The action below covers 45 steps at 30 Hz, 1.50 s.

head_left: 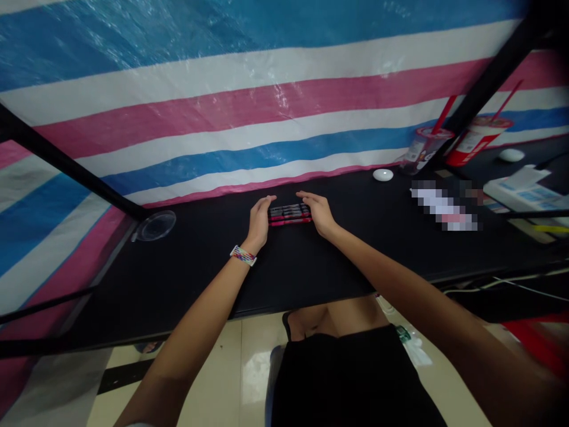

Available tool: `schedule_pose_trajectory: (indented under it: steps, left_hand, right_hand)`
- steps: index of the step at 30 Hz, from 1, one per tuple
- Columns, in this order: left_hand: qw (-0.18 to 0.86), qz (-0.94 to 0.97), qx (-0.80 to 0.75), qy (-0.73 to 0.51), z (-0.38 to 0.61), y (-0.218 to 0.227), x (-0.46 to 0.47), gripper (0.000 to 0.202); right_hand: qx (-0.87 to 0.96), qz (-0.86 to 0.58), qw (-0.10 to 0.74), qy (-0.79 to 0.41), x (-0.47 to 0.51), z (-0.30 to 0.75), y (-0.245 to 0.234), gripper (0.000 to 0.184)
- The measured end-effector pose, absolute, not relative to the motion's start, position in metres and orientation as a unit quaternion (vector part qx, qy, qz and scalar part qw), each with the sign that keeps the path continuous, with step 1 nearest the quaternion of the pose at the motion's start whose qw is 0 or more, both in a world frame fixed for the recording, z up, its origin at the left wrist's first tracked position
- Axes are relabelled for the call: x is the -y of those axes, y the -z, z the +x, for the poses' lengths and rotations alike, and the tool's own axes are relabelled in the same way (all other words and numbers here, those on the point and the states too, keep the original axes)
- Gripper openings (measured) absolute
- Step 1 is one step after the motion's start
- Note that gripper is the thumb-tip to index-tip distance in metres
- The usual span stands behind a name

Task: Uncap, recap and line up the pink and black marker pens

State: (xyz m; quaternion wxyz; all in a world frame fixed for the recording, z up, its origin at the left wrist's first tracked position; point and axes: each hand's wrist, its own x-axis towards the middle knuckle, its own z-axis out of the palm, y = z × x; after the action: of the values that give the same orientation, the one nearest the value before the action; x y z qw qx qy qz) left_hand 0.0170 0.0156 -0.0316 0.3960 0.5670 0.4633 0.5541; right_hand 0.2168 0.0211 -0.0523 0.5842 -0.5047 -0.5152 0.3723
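Observation:
Several pens or markers [289,214], dark with red and pink parts, lie side by side in a row on the black table [311,267]. My left hand [259,220] presses against the left ends of the row, fingers held together and stretched forward. My right hand [319,212] presses against the right ends in the same way. The row is squeezed between both palms. A colourful woven band [243,255] is on my left wrist.
A clear plastic lid [154,226] lies at the table's left. A white round object [383,175], two drink cups with red straws [475,139] and papers [518,190] are at the right. A striped tarp [249,101] hangs behind. Black frame bars [66,166] cross both sides.

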Motion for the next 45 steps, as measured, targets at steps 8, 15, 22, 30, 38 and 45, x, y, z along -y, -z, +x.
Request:
schedule_pose_trajectory:
  steps: [8,15,22,30,38,45]
  left_hand:
    - [0.364,0.588,-0.478,-0.542,0.017,0.029,-0.014,0.021]
    - [0.325,0.606,-0.49,-0.535,0.015,0.026,-0.015,0.022]
    - [0.285,0.622,-0.5,-0.531,0.012,0.024,-0.015,0.021]
    - [0.241,0.65,-0.485,-0.533,0.013,0.017,-0.009,0.02]
    - [0.245,0.663,-0.473,-0.526,0.015,0.009,-0.004,0.021]
    - [0.202,0.774,-0.406,-0.442,0.014,-0.005,0.008,0.017]
  right_hand:
    - [0.558,-0.515,0.565,-0.323,-0.016,0.214,0.044,0.029]
    - [0.704,-0.482,0.494,-0.17,0.006,0.217,0.023,0.02]
    - [0.852,-0.342,0.385,-0.093,0.024,0.213,0.016,0.015]
    - [0.877,-0.338,0.334,-0.07,0.019,0.221,0.016,0.008]
    - [0.872,-0.333,0.342,-0.107,0.021,0.219,0.009,0.011]
    - [0.827,-0.403,0.373,-0.123,0.021,0.225,-0.001,0.013]
